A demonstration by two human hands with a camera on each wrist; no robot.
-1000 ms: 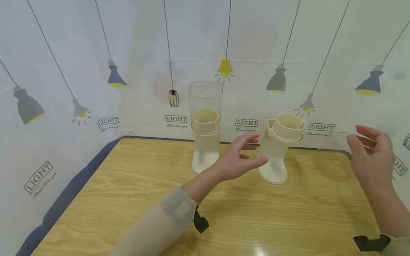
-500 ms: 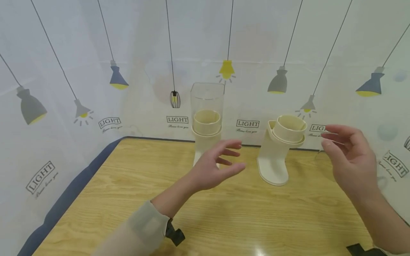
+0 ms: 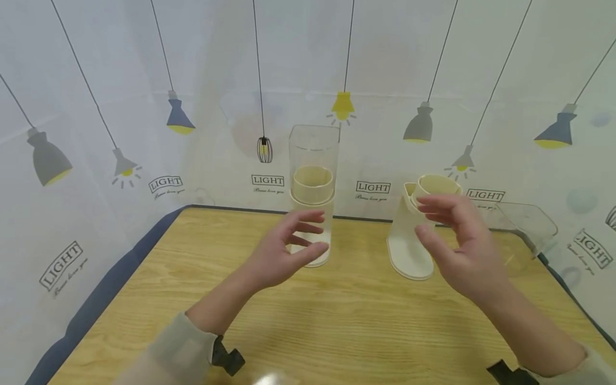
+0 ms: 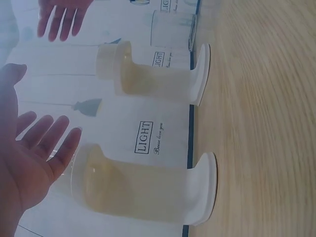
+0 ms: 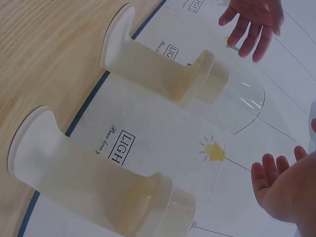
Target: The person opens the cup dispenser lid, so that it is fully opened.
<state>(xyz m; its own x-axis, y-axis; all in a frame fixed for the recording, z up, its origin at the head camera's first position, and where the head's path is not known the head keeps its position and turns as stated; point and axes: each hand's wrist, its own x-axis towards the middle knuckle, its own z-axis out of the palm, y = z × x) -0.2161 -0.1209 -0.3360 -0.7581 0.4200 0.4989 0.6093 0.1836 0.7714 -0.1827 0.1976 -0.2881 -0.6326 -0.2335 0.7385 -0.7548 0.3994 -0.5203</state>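
Note:
A cream dispenser stand (image 3: 314,187) with a round cup on top carries an upright clear container (image 3: 315,141). To its right is a matching cream stand (image 3: 406,254), its cup uncovered. My left hand (image 3: 284,248) hovers in front of the left stand, fingers spread and slightly bent, holding nothing. My right hand (image 3: 464,251) is raised before the right stand, overlapping its cup in the head view, and is likewise unfilled. In the left wrist view, the left fingers (image 4: 54,145) appear beside the top of the nearer stand.
A second clear container (image 3: 529,224) stands near the table's back right corner. Both stands are close to the back edge of the wooden table (image 3: 337,331). Behind rises a white curtain (image 3: 216,107) printed with lamps.
My right hand has moved left, from beside the loose clear container to in front of the right stand. My left hand has drawn left, from between the stands to before the left one.

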